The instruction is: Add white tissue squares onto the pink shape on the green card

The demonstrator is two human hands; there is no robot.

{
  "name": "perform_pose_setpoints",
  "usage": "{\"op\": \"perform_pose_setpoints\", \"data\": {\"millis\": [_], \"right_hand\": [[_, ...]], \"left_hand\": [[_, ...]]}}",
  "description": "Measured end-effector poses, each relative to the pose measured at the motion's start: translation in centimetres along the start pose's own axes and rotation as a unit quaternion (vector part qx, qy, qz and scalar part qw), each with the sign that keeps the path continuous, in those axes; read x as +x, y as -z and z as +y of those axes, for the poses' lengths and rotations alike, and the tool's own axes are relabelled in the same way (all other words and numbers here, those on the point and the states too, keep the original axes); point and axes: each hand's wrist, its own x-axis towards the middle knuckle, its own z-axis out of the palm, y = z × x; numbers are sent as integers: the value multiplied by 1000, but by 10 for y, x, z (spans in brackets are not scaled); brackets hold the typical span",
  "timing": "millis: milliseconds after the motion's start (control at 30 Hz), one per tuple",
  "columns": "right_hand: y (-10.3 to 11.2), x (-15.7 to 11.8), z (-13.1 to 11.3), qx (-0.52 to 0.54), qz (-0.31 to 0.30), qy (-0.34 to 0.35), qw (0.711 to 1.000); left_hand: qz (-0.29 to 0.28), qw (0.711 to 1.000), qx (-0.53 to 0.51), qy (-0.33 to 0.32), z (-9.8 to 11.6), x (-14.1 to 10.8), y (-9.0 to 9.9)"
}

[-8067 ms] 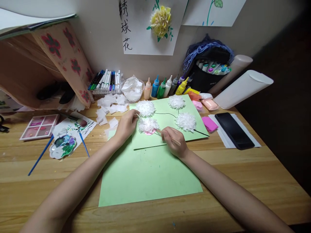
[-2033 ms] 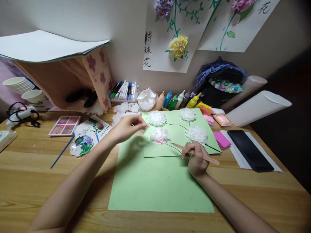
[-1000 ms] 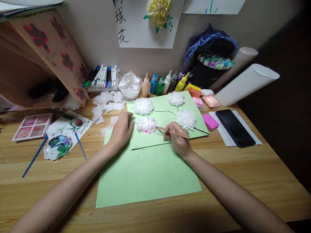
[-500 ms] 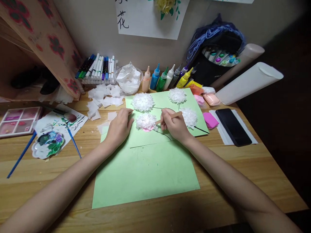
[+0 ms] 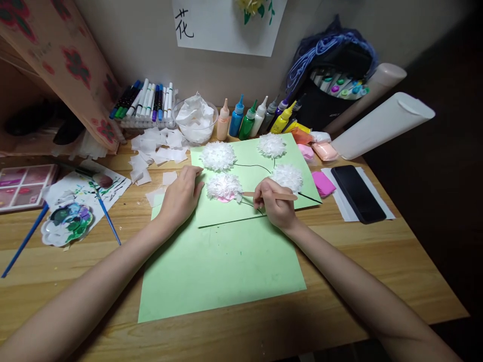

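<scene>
My right hand (image 5: 277,203) grips a flat wooden craft stick (image 5: 286,196). The stick's tip is at a small whitish paper bit (image 5: 239,197) beside the lower-left fluffy white paper flower (image 5: 222,185), which has a pink patch (image 5: 226,199) under its lower edge. At the left edge of the green card (image 5: 215,217), my left hand (image 5: 184,193) rests with thumb and fingers apart, holding nothing. Other white flowers sit on the card: upper left (image 5: 218,156), upper right (image 5: 271,145) and lower right (image 5: 287,177), partly behind my right hand. Thin black lines run between them.
Below the card lies a larger green sheet (image 5: 222,271). Paper squares (image 5: 154,143), a bowl of tissue (image 5: 195,120), markers (image 5: 145,103) and paint bottles (image 5: 247,123) line the back. A palette (image 5: 68,224) is left; pink clay (image 5: 323,184) and a phone (image 5: 358,193) are right.
My right hand has moved slightly down and right, and the stick now lies flatter. A small paper bit shows at its tip. The whole view has shifted a little.
</scene>
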Motion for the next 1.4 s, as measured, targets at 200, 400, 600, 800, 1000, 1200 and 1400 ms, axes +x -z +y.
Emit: {"op": "perform_pose_setpoints", "data": {"millis": [200,400,600,800,1000,1200,1400], "right_hand": [[-5,2,3,16,0,-14,1000],[-9,3,2,10,30,-22,999],[-13,9,0,0,8,-19,1000],[-13,36,-9,-21,-29,-25,999],[-7,41,-12,5,-22,-24,999],[-2,14,-10,-15,3,16,1000],[-7,11,-5,-27,-7,13,1000]], "left_hand": [[-3,1000,6,-1,1,0,0],[-3,1000,10,0,2,0,1],[-9,1000,10,6,1,0,0],[-10,1000,15,3,0,0,0],[-9,1000,16,-2,0,-1,-1],[-12,1000,20,0,1,-1,-1],[-9,1000,20,-5,0,-1,-1]]}}
